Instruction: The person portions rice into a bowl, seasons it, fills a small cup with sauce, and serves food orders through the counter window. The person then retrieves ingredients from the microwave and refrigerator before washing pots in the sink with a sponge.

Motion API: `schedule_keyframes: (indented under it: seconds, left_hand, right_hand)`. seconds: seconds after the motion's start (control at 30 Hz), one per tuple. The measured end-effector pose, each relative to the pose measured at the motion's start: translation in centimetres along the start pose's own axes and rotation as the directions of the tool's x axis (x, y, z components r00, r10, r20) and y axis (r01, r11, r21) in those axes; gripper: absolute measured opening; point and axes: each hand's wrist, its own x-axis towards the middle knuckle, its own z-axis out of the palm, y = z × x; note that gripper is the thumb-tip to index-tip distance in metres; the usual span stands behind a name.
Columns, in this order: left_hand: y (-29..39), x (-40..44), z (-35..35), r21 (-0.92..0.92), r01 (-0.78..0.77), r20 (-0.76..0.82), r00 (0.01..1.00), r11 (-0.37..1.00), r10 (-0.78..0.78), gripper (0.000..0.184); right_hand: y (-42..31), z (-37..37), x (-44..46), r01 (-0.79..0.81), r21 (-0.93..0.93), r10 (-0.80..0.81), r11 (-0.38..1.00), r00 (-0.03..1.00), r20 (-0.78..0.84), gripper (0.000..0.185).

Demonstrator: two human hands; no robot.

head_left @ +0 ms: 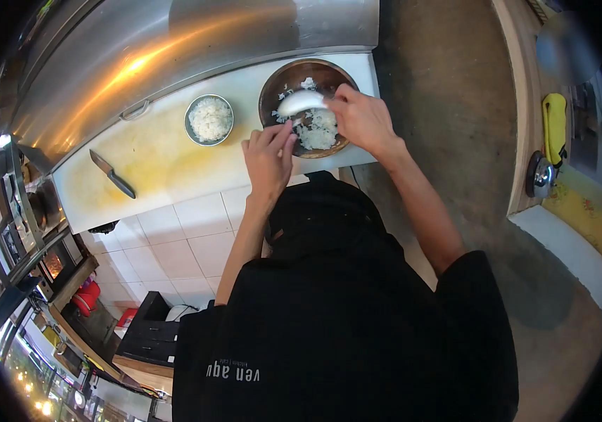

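Observation:
A round wooden bowl (267,98) with loose white rice (318,131) in it stands at the right end of the white cutting board. My right hand (365,121) is closed on a white rice paddle (302,103), whose curved blade spans the bowl above the rice and is slightly blurred. Over the bowl's near left rim is my left hand (270,156), its thumb and fingertips pinched together just below the blade. What they hold, if anything, is too small to name. Left of the wooden bowl sits a metal bowl (188,129) heaped with white rice (210,119).
A dark-handled knife (113,174) lies on the left part of the yellow-stained cutting board (167,165). Behind the board rises a steel panel (230,35). To the right is brown floor (448,91), with a wooden-edged counter (519,169) beyond.

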Motion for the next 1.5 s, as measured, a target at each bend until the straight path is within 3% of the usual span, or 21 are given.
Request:
schedule_keyframes:
  seconds: [0.07, 0.13, 0.17, 0.2, 0.27, 0.37, 0.43, 0.57, 0.73, 0.8, 0.87, 0.9, 0.97, 1.13, 1.2, 1.23, 1.3, 1.43, 1.47, 1.5]
  left_hand:
    - [0.8, 0.6, -0.3, 0.036, -0.007, 0.031, 1.0, 0.999, 0.005, 0.019]
    - [0.8, 0.4, -0.3, -0.031, -0.035, -0.008, 0.999, 0.999, 0.035, 0.029]
    - [0.9, 0.3, -0.2, -0.035, -0.04, -0.011, 0.999, 0.999, 0.04, 0.029]
    - [1.1, 0.5, -0.1, -0.075, -0.103, 0.065, 0.992, 0.992, 0.108, 0.03]
    - [0.9, 0.7, 0.1, -0.126, -0.173, 0.14, 0.972, 0.977, 0.19, 0.031]
    - [-1.3, -1.2, 2.5, -0.193, -0.205, 0.025, 0.977, 0.96, 0.213, 0.065]
    - [-2.6, -2.5, 4.4, -0.185, -0.202, -0.024, 0.979, 0.962, 0.201, 0.073]
    - [-1.8, -2.2, 3.9, -0.1, -0.211, -0.13, 0.972, 0.972, 0.197, 0.093]
    - [-1.7, -0.8, 3.6, -0.054, -0.224, -0.071, 0.973, 0.973, 0.22, 0.103]
    - [-1.7, -0.5, 3.2, -0.141, -0.194, -0.009, 0.981, 0.971, 0.194, 0.107]
    - [-1.3, 0.0, 2.4, -0.131, -0.193, 0.034, 0.979, 0.973, 0.199, 0.108]
    - [-1.2, 0.2, 2.0, -0.12, -0.192, 0.074, 0.977, 0.974, 0.201, 0.109]
    - [-1.3, 0.5, 1.6, -0.148, -0.214, 0.061, 0.973, 0.966, 0.225, 0.111]
    - [-3.0, 0.6, -2.2, -0.215, -0.261, 0.031, 0.961, 0.941, 0.274, 0.112]
    - [-6.4, -0.6, -3.5, -0.246, -0.27, -0.186, 0.956, 0.931, 0.228, 0.108]
    - [-7.6, -0.7, -4.5, -0.233, -0.275, -0.188, 0.954, 0.933, 0.234, 0.108]
    - [-9.9, -1.3, -6.7, -0.221, -0.099, -0.239, 0.97, 0.97, 0.044, 0.105]
    - [-13.4, -0.2, -9.1, -0.209, 0.024, -0.14, 0.989, 0.978, -0.054, 0.117]
    - [-14.0, 0.3, -9.4, -0.207, 0.026, -0.148, 0.987, 0.978, -0.058, 0.117]
    - [-14.2, 1.0, -9.7, -0.225, 0.019, -0.088, 0.995, 0.974, -0.039, 0.12]
  right_hand:
    - [0.3, -2.1, 0.8, 0.211, -0.141, -0.167, 0.967, 0.948, 0.271, 0.021]
    - [0.2, -3.2, 1.0, 0.208, -0.162, -0.179, 0.965, 0.967, 0.18, 0.023]
    - [0.1, -3.1, 0.7, 0.137, -0.271, -0.097, 0.953, 0.983, 0.154, 0.02]
    - [0.0, -2.7, 0.4, 0.062, -0.376, -0.02, 0.925, 0.993, 0.116, 0.018]
    - [-0.4, -1.6, -2.1, 0.021, -0.36, 0.006, 0.933, 0.997, 0.075, 0.016]
    - [-2.6, -2.4, -5.6, 0.037, -0.383, 0.038, 0.923, 0.982, 0.186, 0.016]
    - [-5.1, -2.4, -6.9, 0.04, -0.352, 0.084, 0.935, 0.94, 0.33, 0.021]
    - [-7.7, -1.9, -7.7, 0.022, -0.259, 0.076, 0.966, 0.93, 0.36, 0.015]
    - [-7.7, -3.0, -5.8, -0.003, -0.227, 0.105, 0.974, 0.893, 0.439, 0.019]
    - [-6.5, -2.8, -4.4, -0.017, -0.209, 0.115, 0.978, 0.878, 0.465, 0.021]
    - [-4.1, -2.5, -2.6, -0.171, -0.029, 0.167, 0.985, 0.892, 0.421, 0.025]
    - [-3.0, -2.3, -1.6, -0.168, -0.025, 0.162, 0.986, 0.892, 0.423, 0.025]
    - [-1.1, -2.2, 0.2, -0.405, 0.107, 0.237, 0.908, 0.708, 0.665, 0.032]
    - [1.0, -1.5, -0.6, -0.466, 0.232, 0.261, 0.854, 0.769, 0.583, 0.031]
    - [0.6, -2.6, -0.7, -0.473, 0.26, 0.293, 0.842, 0.805, 0.517, 0.029]
    - [0.2, -3.3, -0.5, -0.486, 0.283, 0.301, 0.827, 0.807, 0.508, 0.028]
    - [-1.5, -3.7, -0.1, -0.5, 0.357, 0.31, 0.789, 0.825, 0.473, 0.025]
    - [-7.7, -1.7, 1.9, -0.429, 0.443, 0.229, 0.788, 0.871, 0.435, 0.024]
    - [-9.6, -0.9, 2.6, -0.477, 0.409, 0.25, 0.778, 0.832, 0.496, 0.024]
    - [-11.0, 1.2, 2.9, -0.416, 0.396, 0.233, 0.819, 0.871, 0.433, 0.023]
